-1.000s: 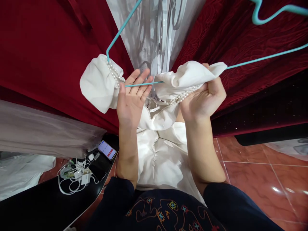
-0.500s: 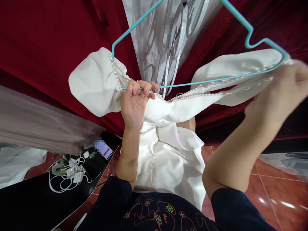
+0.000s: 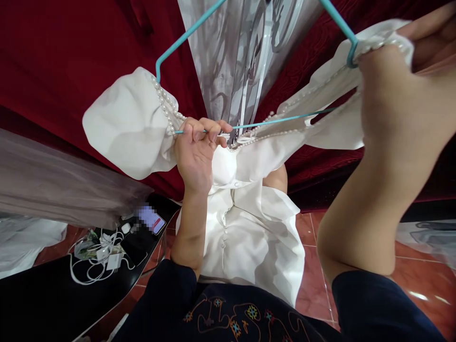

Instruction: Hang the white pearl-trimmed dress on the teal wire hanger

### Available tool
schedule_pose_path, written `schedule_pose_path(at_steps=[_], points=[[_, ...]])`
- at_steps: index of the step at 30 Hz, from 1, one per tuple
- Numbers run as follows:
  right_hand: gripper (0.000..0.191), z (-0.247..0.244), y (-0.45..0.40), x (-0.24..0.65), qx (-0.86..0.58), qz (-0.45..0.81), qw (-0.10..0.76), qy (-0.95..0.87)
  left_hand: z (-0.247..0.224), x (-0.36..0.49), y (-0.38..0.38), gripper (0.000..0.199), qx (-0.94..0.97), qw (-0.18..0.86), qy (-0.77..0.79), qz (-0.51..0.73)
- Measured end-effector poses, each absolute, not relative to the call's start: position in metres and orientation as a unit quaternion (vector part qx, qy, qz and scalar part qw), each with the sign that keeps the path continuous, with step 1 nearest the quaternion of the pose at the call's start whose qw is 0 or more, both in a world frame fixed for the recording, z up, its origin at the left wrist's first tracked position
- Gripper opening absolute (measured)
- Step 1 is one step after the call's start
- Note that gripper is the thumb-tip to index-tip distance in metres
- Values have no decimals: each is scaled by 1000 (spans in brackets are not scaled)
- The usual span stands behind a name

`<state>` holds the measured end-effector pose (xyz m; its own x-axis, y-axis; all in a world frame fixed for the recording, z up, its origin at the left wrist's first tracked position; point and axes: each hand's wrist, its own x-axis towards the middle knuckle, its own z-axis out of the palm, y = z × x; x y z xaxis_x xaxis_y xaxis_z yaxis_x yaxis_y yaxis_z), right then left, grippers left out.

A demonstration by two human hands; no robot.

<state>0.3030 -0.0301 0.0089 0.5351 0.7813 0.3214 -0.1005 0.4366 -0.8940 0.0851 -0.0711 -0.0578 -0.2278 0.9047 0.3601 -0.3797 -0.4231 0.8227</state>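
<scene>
A white dress [image 3: 249, 228] with pearl-trimmed edges and a buttoned front hangs in front of me. Its left puff sleeve [image 3: 121, 123] sits over the left end of a light-blue hanger [image 3: 185, 35]. My left hand [image 3: 197, 152] is closed around the hanger's lower bar and touches the neckline. At the upper right, my right hand [image 3: 402, 80] grips the pearl-trimmed edge of the other sleeve [image 3: 331, 80], beside the hanger's right shoulder. Some of that hand's fingers are behind the fabric, and the hanger's right end is partly hidden.
A black table [image 3: 42, 289] at lower left carries white cables [image 3: 101, 256], a lit phone [image 3: 151, 219] and a dark flat device. Red curtains [image 3: 89, 47] and sheer white fabric [image 3: 213, 71] hang behind the dress. Red tiles [image 3: 313, 270] cover the floor.
My right hand has moved up and nearer, pulling the right sleeve's pearl edge upward along the hanger's shoulder. The left hand keeps its grip; hanger and left sleeve have shifted slightly left.
</scene>
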Motion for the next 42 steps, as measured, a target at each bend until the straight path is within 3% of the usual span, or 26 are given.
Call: schedule_pose_path(at_steps=[3,5,11,13,16,20,25,30,33,36,38,40,42], points=[[26,1,-32,291,-420,172,695,-558,-60,85,-70,48,436,443,299,724],[19,-7,-39,284,-401,183,696,-566,-60,86,-70,48,435,444,306,721],[13,-60,-79,242,-394,146,816,-397,-58,90,-73,51,432,445,310,721],[7,-79,-83,231,-422,201,786,-405,-58,91,-74,54,428,438,326,720],[27,-91,-73,224,-409,376,697,-452,-58,88,-74,52,436,445,332,708],[49,-78,-53,225,-279,531,708,-373,-56,83,-73,41,441,490,292,693],[38,-79,-53,225,-205,566,727,-329,-62,83,-77,32,431,508,321,673],[40,-90,-54,229,-169,591,710,-344,-72,86,-104,32,453,541,329,627],[44,-90,-49,232,-159,600,703,-347,-61,89,-122,26,467,435,393,662],[51,-93,-46,234,-157,602,699,-353,-41,83,-122,16,459,191,426,756],[53,-96,-46,235,-160,603,699,-350,-30,70,-110,8,503,40,421,754],[54,-98,-46,234,-159,606,701,-342,-26,52,-90,36,600,-43,415,682],[54,-98,-46,233,-156,606,702,-338,-28,36,-71,60,657,-59,445,605]])
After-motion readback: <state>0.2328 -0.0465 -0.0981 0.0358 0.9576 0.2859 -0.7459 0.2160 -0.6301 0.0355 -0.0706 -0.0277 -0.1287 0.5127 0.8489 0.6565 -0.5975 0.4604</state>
